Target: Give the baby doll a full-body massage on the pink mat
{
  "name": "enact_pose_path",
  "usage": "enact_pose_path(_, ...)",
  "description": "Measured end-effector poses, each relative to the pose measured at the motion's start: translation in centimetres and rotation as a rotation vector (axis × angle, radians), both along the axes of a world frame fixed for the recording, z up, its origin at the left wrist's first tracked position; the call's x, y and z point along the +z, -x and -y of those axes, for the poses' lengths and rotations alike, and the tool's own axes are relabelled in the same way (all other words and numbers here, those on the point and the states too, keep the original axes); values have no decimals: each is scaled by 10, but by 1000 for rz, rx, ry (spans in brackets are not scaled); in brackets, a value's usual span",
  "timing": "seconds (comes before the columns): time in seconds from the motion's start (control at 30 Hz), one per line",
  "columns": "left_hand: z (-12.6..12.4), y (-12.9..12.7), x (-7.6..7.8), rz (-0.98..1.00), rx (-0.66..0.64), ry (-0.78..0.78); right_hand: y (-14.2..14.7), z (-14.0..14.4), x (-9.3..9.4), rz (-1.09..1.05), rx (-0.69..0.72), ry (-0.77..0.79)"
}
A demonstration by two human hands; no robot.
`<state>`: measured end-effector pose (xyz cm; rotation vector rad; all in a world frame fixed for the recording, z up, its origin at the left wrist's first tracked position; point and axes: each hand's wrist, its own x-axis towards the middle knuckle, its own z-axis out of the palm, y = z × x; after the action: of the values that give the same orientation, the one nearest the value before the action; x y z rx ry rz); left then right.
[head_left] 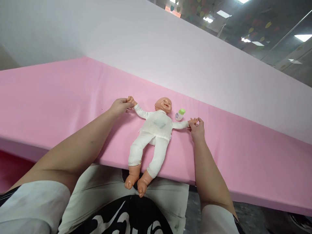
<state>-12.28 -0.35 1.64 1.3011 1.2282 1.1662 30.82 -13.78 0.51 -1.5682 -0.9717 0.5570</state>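
Note:
A baby doll (157,125) with a white cloth body lies on its back on a pink padded surface (63,94). Its arms are stretched out to both sides, and its feet hang over the near edge. On the left, my left hand (120,106) pinches the doll's hand between thumb and fingers. My right hand (198,129) is closed around the doll's other hand at the right. Just above that arm, beside the doll's head, lies a small bottle (179,115) with a green cap.
Behind the pink surface rises a white wall (151,45), with a window (239,29) above it at the upper right. The pink surface's front edge (170,174) runs close to my lap. Dark floor (198,211) shows below at the right.

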Motion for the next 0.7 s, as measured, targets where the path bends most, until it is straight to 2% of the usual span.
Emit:
enact_pose_path(0.1, -10, 4, -9, 78, -31, 84, -15, -7, -11, -83, -39, 145)
enact_pose_path(0.17, -9, 4, -10, 81, -28, 83, -18, -10, -16, -120, -40, 166)
enact_pose_path(0.27, -1, 0, -4, 33, -15, -17, -12, -10, -14, -121, -18, 90)
enact_pose_path(0.37, 14, -10, 6, 21, -90, -172, 6, -3, -2, -2, 22, -73)
enact_pose_path(0.43, 25, -18, 12, 15, -177, -263, 24, 4, 6, 103, 81, -207)
enact_pose_path(0.5, 36, -25, 17, -103, -265, -353, 43, 14, 14, 193, 178, -294)
enact_pose_path(0.6, 51, -35, 23, -348, -417, -530, 71, 27, 22, 456, 414, -328)
enact_pose_path(0.7, 62, -43, 26, -476, -547, -664, 90, 35, 25, 776, 591, -324)
